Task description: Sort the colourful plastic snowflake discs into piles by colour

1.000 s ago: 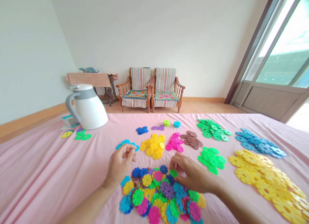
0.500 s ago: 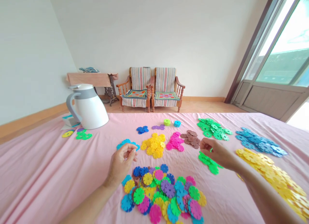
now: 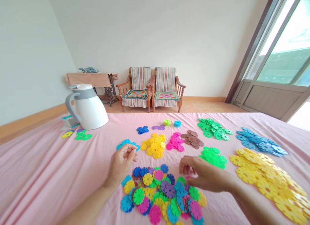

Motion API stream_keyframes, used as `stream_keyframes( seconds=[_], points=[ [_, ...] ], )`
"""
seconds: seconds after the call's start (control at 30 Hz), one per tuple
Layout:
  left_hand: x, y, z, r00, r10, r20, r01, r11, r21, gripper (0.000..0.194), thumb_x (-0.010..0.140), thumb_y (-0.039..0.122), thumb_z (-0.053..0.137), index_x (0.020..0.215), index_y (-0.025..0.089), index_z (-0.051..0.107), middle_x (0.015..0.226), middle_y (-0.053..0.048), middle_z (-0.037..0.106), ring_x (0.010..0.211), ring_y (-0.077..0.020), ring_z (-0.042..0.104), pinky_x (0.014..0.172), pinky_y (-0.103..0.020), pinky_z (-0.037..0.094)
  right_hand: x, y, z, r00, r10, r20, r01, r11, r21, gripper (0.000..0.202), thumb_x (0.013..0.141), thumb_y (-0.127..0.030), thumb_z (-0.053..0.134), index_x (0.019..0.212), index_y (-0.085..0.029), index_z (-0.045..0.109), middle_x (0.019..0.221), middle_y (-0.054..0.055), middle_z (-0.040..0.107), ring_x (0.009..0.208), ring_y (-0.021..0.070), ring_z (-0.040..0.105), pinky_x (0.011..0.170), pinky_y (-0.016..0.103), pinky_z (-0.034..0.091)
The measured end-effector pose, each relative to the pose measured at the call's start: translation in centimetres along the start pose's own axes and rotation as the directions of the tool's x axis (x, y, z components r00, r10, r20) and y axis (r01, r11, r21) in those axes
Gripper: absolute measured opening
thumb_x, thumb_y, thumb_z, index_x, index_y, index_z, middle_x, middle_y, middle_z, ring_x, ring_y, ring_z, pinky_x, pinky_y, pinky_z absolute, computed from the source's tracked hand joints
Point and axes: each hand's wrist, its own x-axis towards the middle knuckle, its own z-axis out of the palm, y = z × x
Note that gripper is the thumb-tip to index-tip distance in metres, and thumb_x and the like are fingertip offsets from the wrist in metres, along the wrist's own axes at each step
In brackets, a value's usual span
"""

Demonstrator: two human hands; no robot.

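A mixed pile of flower-shaped plastic discs (image 3: 162,195) lies at the front middle of the pink cloth. My left hand (image 3: 122,163) hovers at the pile's back left, thumb and fingers pinched together; whatever they hold, if anything, is hidden. Just behind it are light blue discs (image 3: 127,143). Over the pile's right edge is my right hand (image 3: 202,173), fingers curled and thumb apart, with nothing visible between them. Sorted heaps lie farther back: yellow (image 3: 153,146), pink (image 3: 175,142), brown (image 3: 192,139) and bright green (image 3: 213,157).
A white jug (image 3: 90,110) stands at the back left beside a few discs (image 3: 83,135). Dark blue (image 3: 142,130) and purple discs (image 3: 158,127) lie at the back middle. Larger green (image 3: 214,128), blue (image 3: 260,141) and yellow heaps (image 3: 271,179) spread over the right side.
My right hand has moved left and nearer, from beside the brown and bright green heaps to the mixed pile's right edge, and its thumb now stands apart. My left hand has hardly moved.
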Motion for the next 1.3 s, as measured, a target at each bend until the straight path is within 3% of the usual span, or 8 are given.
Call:
stream_keyframes(
  seconds=[0.13, 0.5, 0.77, 1.0, 1.3],
  points=[
    [0.0, 0.0, 0.0, 1.0, -0.007, -0.001, 0.007, 1.0, -0.01, 0.016, 0.079, 0.031, 0.053, 0.082, 0.016, 0.057, 0.066, 0.001, 0.061, 0.053, -0.0136, 0.062, 0.054, -0.027, 0.052, -0.1, -1.1, 0.7, 0.999, -0.005, 0.046, 0.007, 0.999, -0.039, 0.03, 0.061, -0.008, 0.054, 0.088, -0.02, 0.057, 0.088, 0.001, 0.057, 0.08, 0.0138, 0.052, 0.071, 0.025, 0.042],
    [0.1, -0.2, 0.0, 1.0, 0.009, 0.008, -0.009, 1.0, -0.004, 0.014, 0.08, 0.029, 0.052, 0.083, 0.016, 0.056, 0.067, 0.001, 0.061, 0.054, -0.0128, 0.062, 0.055, -0.026, 0.051, 0.1, -0.9, 1.2, 1.0, 0.019, 0.02, -0.018, 0.998, -0.065, 0.02, 0.062, -0.011, 0.052, 0.08, -0.02, 0.051, 0.084, 0.0, 0.056, 0.076, 0.0129, 0.05, 0.067, 0.024, 0.039],
    [0.0, -0.1, 0.1, 1.0, 0.015, 0.008, -0.015, 1.0, 0.007, 0.014, 0.08, 0.029, 0.052, 0.083, 0.016, 0.056, 0.066, 0.001, 0.061, 0.053, -0.013, 0.062, 0.054, -0.026, 0.052, 0.2, -1.0, 1.2, 0.998, 0.057, -0.009, -0.057, 0.998, 0.017, 0.026, 0.061, -0.01, 0.055, 0.086, -0.02, 0.055, 0.081, -0.001, 0.057, 0.075, 0.013, 0.051, 0.066, 0.023, 0.039],
    [0.0, -0.1, 0.0, 1.0, 0.013, 0.0, -0.013, 1.0, -0.004, 0.013, 0.08, 0.028, 0.052, 0.082, 0.016, 0.057, 0.066, 0.001, 0.061, 0.053, -0.0128, 0.062, 0.054, -0.025, 0.052, 0.5, -0.8, 1.1, 0.996, 0.085, 0.041, -0.09, 0.984, 0.151, 0.022, 0.061, -0.009, 0.058, 0.08, -0.019, 0.063, 0.072, -0.003, 0.057, 0.065, 0.0098, 0.049, 0.058, 0.02, 0.037],
    [0.0, -0.5, 0.0, 1.0, 0.014, 0.013, -0.014, 1.0, 0.01, 0.014, 0.082, 0.029, 0.051, 0.084, 0.016, 0.056, 0.067, 0.001, 0.061, 0.054, -0.0131, 0.062, 0.055, -0.026, 0.052, 0.5, -0.3, 0.5, 0.993, 0.069, 0.099, -0.087, 0.976, 0.2, 0.01, 0.064, -0.009, 0.056, 0.068, -0.017, 0.053, 0.064, -0.005, 0.054, 0.061, 0.0081, 0.046, 0.055, 0.019, 0.034]
  ],
)
